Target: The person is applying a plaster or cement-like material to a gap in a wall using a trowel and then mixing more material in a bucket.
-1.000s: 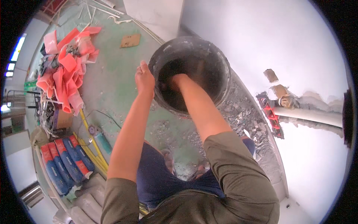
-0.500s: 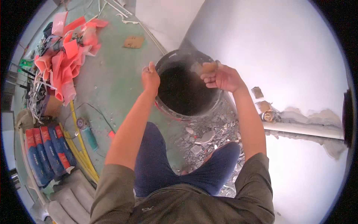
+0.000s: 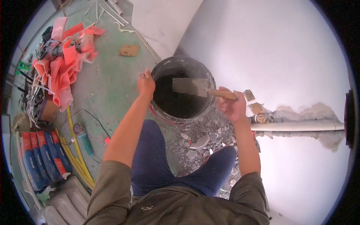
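A round black bucket (image 3: 206, 107) is in front of me, its inside dark. My left hand (image 3: 146, 83) is closed on its left rim. Over the bucket's mouth I hold a trowel (image 3: 190, 87) with a flat, rectangular grey blade and a wooden handle. My right hand (image 3: 231, 105) is wrapped round that handle at the bucket's right side, the blade pointing left. What lies at the bottom of the bucket is too dark to make out.
Broken rubble (image 3: 198, 141) covers the floor between bucket and my legs. To the right stands a white wall with a pipe (image 3: 300, 126) along a patched strip. Pink foam scraps (image 3: 65, 67), an angle grinder (image 3: 84, 139), yellow tubes (image 3: 77, 157) and blue-red bags (image 3: 47, 155) lie left.
My right hand has moved right and down, away from the rim, and the trowel's blade has swung into plain sight over the bucket. The left hand stays at the rim.
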`<action>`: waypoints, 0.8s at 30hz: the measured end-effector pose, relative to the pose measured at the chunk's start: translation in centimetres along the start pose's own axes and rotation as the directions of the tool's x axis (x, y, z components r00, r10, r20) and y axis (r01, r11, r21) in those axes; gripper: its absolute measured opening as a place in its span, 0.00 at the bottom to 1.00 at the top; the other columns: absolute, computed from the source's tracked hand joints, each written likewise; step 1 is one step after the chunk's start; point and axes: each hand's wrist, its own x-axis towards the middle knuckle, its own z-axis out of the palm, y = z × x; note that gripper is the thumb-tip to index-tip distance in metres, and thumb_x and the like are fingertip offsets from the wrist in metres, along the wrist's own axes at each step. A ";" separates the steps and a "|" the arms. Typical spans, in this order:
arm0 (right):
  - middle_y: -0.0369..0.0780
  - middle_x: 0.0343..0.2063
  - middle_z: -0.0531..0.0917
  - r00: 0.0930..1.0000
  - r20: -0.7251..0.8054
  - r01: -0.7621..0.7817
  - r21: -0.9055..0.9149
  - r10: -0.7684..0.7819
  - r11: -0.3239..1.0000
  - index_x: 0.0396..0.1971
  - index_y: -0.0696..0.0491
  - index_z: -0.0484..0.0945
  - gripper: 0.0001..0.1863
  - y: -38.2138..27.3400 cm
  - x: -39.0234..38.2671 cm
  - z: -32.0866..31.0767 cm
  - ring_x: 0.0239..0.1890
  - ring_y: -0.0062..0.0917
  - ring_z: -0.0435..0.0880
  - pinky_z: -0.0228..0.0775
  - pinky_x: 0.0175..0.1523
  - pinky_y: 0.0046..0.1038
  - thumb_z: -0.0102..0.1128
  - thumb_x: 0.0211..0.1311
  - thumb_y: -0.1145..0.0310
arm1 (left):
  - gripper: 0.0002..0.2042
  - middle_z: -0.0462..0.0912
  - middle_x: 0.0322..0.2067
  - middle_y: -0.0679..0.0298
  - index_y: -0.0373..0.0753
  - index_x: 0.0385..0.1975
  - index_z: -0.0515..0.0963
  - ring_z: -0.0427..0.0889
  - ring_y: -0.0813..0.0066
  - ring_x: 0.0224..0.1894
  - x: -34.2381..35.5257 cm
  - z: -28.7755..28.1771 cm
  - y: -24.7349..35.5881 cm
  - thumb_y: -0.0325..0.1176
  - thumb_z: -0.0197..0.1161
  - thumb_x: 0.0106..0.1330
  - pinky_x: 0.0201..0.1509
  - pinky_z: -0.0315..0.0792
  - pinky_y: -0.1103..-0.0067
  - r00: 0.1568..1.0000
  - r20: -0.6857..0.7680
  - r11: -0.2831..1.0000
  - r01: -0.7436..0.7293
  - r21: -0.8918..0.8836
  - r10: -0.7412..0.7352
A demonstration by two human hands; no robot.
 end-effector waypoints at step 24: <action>0.35 0.19 0.71 0.978 0.090 0.183 0.044 -0.186 0.982 0.63 0.59 0.61 0.34 6.3 -10.0 -0.4 0.18 0.19 0.66 0.62 0.24 0.22 0.52 0.60 0.56 | 0.22 0.75 0.47 0.39 0.31 0.45 0.74 0.71 0.39 0.51 1.7 0.1 -1.9 0.46 0.47 0.71 0.57 0.65 0.60 0.996 -0.049 0.996 -0.075 0.046 0.078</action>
